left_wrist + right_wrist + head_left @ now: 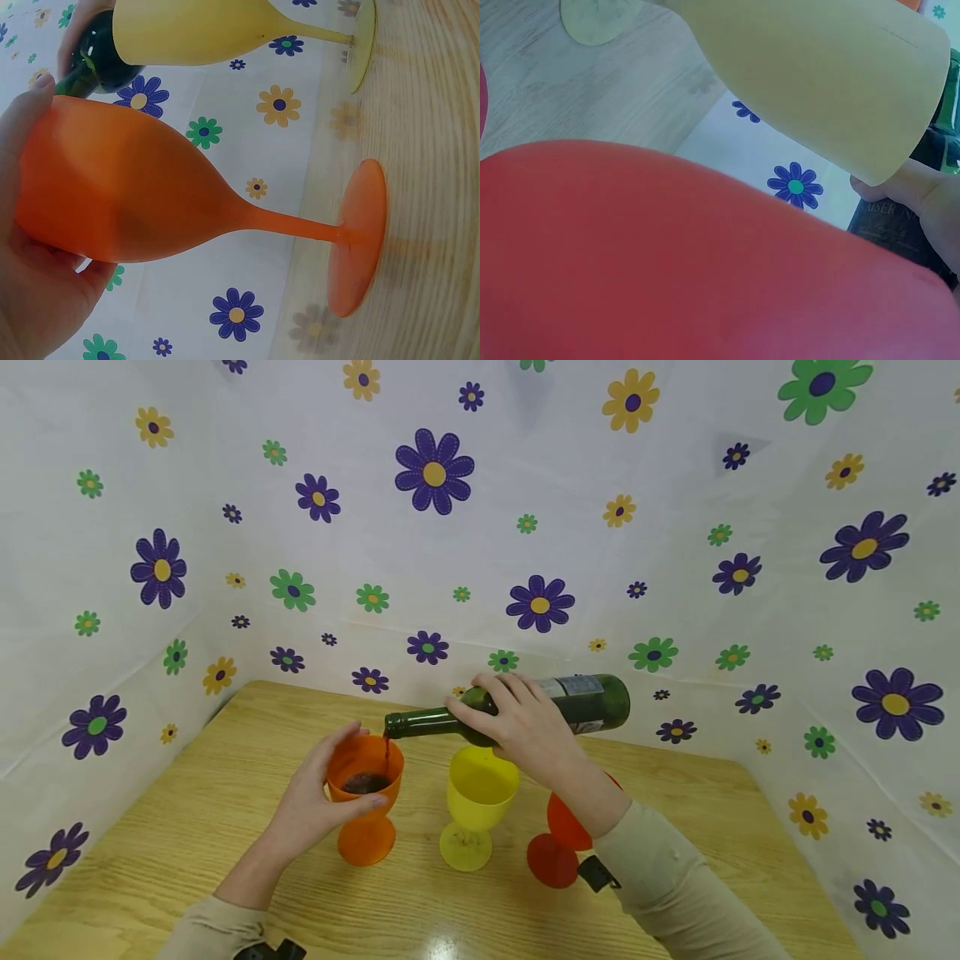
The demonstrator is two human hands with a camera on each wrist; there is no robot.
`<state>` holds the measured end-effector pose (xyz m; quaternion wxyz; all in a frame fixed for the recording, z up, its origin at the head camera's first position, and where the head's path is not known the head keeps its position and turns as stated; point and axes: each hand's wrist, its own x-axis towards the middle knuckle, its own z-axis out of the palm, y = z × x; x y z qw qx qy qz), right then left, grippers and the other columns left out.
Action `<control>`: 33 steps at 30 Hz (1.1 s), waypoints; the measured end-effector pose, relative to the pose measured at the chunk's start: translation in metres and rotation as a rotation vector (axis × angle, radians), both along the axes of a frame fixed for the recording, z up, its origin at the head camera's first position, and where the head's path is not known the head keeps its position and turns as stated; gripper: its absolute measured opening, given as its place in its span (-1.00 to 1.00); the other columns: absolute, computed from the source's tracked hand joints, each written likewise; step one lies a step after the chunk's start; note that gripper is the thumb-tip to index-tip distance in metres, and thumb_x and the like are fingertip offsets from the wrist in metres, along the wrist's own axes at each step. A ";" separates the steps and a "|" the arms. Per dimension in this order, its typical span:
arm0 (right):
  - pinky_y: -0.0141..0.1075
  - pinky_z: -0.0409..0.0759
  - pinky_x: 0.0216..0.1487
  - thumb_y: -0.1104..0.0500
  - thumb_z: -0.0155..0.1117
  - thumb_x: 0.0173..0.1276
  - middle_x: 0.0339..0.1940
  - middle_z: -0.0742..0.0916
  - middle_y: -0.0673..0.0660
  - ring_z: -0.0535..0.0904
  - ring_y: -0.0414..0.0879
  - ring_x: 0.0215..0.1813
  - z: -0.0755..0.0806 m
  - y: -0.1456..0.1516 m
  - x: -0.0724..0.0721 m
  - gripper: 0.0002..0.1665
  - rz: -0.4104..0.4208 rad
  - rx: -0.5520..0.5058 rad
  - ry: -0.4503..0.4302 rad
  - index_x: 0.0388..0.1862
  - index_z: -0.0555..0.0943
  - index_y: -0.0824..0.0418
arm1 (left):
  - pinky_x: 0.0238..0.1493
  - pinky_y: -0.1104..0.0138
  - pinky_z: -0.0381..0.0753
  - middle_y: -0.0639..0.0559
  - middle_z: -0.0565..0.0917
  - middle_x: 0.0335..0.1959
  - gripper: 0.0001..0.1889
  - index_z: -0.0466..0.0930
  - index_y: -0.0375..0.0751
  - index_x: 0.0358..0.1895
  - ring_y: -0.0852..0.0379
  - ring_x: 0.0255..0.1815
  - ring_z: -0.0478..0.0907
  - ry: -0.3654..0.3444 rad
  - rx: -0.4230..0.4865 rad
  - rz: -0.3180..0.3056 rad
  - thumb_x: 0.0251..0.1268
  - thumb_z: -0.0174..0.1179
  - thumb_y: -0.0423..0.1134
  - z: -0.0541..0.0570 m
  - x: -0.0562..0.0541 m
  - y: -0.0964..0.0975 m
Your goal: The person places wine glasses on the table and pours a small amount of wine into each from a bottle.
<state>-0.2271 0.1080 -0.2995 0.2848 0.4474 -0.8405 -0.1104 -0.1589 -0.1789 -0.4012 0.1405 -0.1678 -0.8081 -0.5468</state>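
My right hand point(531, 727) grips a green wine bottle point(611, 700) around its shoulder and holds it nearly level, neck to the left. From its mouth a thin stream of dark red liquid point(387, 755) falls into an orange goblet point(367, 842). Dark liquid with a frothy surface lies in that bowl. With fingers behind and thumb in front, my left hand point(311, 802) holds the goblet's bowl; its foot stands on the table, as the left wrist view shows. Below the bottle is a yellow goblet point(480, 814). My right forearm partly hides a red goblet point(553, 860).
The goblets stand in a row on a light wooden table point(247, 752). A white cloth point(337, 543) printed with flowers hangs behind the table and along both sides. In the right wrist view, the red goblet's bowl point(667, 255) fills much of the foreground.
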 end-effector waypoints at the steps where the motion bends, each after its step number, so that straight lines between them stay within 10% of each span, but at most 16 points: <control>1: 0.01 0.30 0.30 -0.02 0.57 0.01 0.27 0.39 0.19 0.35 0.16 0.24 0.000 0.000 0.000 0.01 -0.002 -0.002 -0.004 0.43 0.26 -0.19 | 0.24 -0.08 0.27 0.03 0.35 0.33 -0.07 0.14 0.00 0.45 0.00 0.26 0.32 0.000 0.001 0.000 -0.02 0.49 -0.16 0.000 0.000 0.000; 33: 0.06 0.40 0.21 0.06 0.63 -0.09 0.31 0.37 0.22 0.38 0.21 0.21 0.008 0.012 0.017 0.16 -0.029 -0.204 -0.124 0.47 0.19 -0.17 | 0.21 -0.09 0.31 0.02 0.34 0.33 -0.08 0.13 -0.03 0.45 0.01 0.25 0.33 0.008 -0.007 -0.005 0.01 0.47 -0.19 -0.002 -0.001 0.000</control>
